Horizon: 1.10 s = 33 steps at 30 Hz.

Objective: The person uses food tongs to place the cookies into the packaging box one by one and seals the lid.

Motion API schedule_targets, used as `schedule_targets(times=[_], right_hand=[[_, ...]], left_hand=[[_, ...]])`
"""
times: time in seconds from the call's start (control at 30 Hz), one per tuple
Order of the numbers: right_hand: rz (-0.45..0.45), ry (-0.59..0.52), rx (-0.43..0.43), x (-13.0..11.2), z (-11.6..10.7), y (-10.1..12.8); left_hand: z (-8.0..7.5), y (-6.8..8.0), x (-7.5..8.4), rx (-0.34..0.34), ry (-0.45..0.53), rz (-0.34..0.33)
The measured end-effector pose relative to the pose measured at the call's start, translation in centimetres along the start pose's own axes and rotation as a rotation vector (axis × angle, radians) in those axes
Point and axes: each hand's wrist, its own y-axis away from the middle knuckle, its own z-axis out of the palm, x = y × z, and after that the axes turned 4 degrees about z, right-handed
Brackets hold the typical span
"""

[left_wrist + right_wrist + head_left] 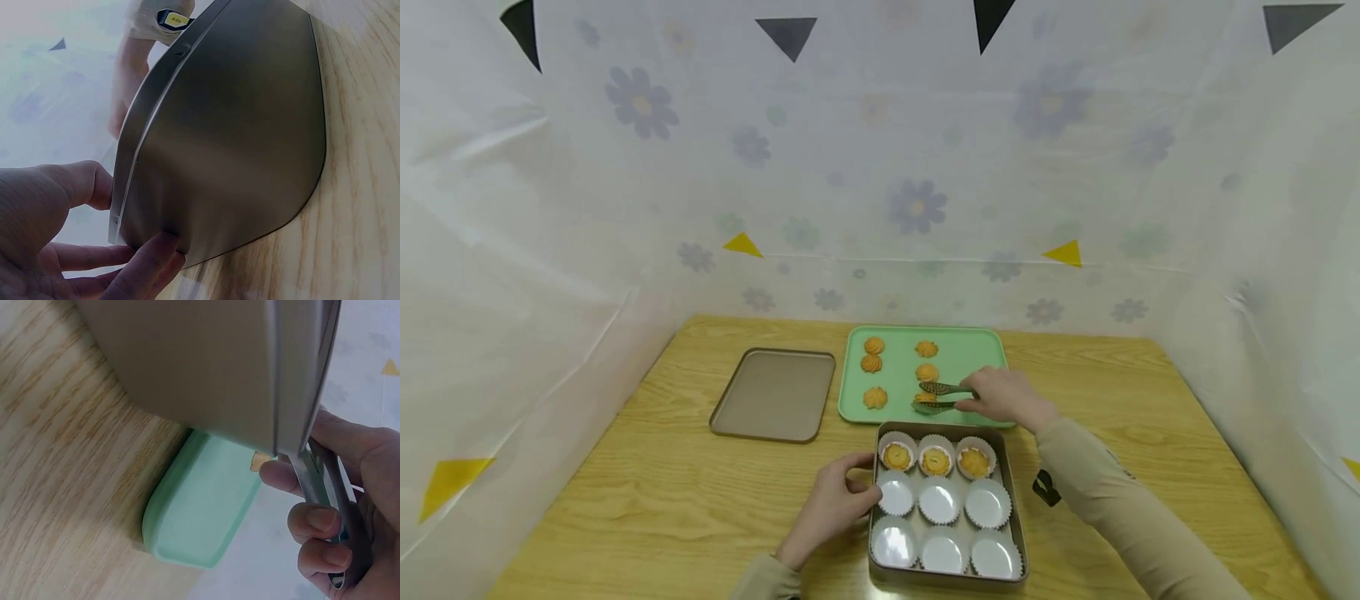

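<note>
Nearest us stands the tin (231,125), set on the table (1150,442). Just beyond it lies the green tray (898,371), and to the left of that the brown tray (775,396). We judge the tin stiff and smooth, apt to slide, so its rim and side wall are the places to hold it. The left hand (833,504) does just that: we see the thumb at the rim and fingers against the outer wall, pinching it. The right hand (1003,396) reaches over the green tray's near right corner, with the tongs (951,388) gripped between bent fingers and thumb.

In the tin we count nine white cups (940,502) in three rows; only the far row bears cookies, one to a cup. The cups look thin and easily dented, so we would spare their fluted edges. Smallest are the cookies (875,397), six of them on the green tray in two columns. The near right cookie (925,398) lies between the tips of the tongs; we cannot tell whether they press it. We expect cookies to be light, stiff and crumbly, so we would take each low on opposite sides, gently.
</note>
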Motion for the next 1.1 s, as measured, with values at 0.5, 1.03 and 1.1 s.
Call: schedule_targets(times=[0.5, 1.03, 1.1], right_hand=[[-0.06, -0.055, 0.074, 0.7, -0.4, 1.4], [-0.121, -0.179, 0.174, 0.0, -1.0, 4.9], [-0.136, -0.189, 0.188, -0.2, -1.0, 5.6]], left_hand=[[0.0, 0.0, 0.1, 0.008, -0.03, 0.001], [0.0, 0.0, 0.2, 0.013, -0.036, 0.001], [0.1, -0.1, 0.2, 0.011, -0.033, 0.003]])
